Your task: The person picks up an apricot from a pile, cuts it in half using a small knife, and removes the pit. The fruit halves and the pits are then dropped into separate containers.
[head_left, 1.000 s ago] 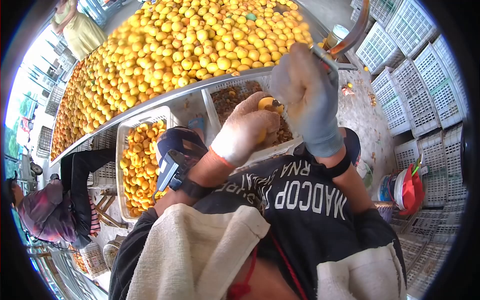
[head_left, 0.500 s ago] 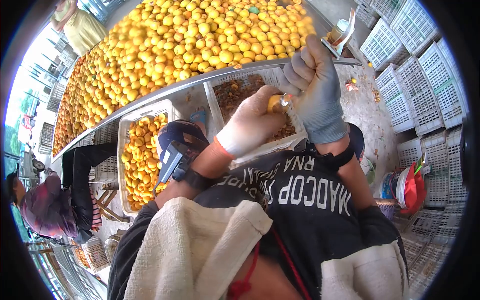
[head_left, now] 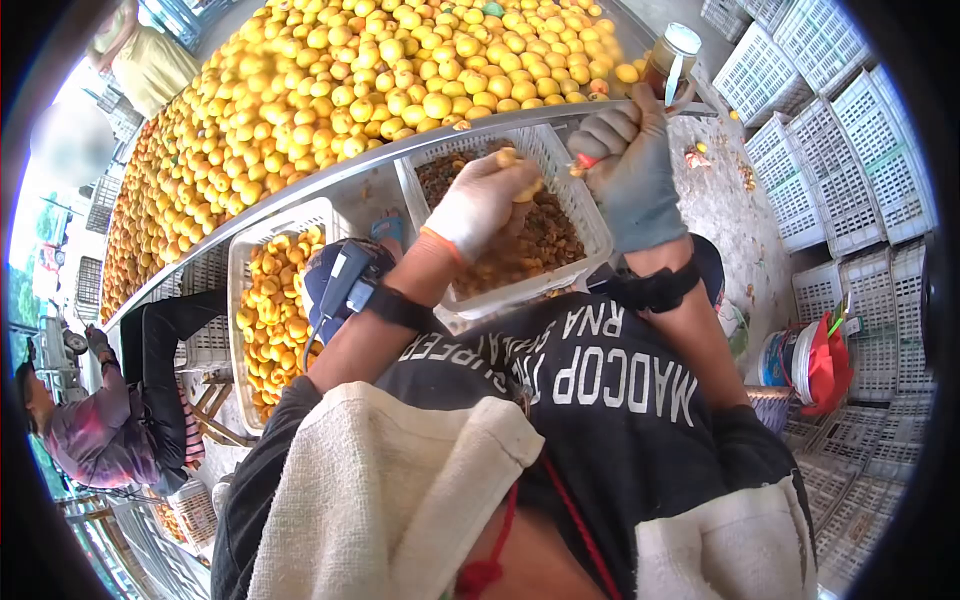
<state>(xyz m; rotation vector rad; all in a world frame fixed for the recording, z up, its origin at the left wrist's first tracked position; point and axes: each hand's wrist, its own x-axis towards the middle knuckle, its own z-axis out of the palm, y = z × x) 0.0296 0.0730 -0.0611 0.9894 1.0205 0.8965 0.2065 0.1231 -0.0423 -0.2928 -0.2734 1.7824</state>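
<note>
Left hand (head_left: 482,205) moved off right hand (head_left: 632,165) | holds fruit (head_left: 529,191) | shirt (head_left: 610,385): "MADCOP"

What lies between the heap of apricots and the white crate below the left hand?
In the head view, the table's metal rim runs between the apricot heap and that white crate.

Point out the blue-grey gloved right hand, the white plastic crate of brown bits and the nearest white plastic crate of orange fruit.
Right hand (head_left: 632,168): head view, middle of the glove.
Crate of brown bits (head_left: 585,218): head view, right side wall.
Crate of orange fruit (head_left: 284,221): head view, far wall.
</note>
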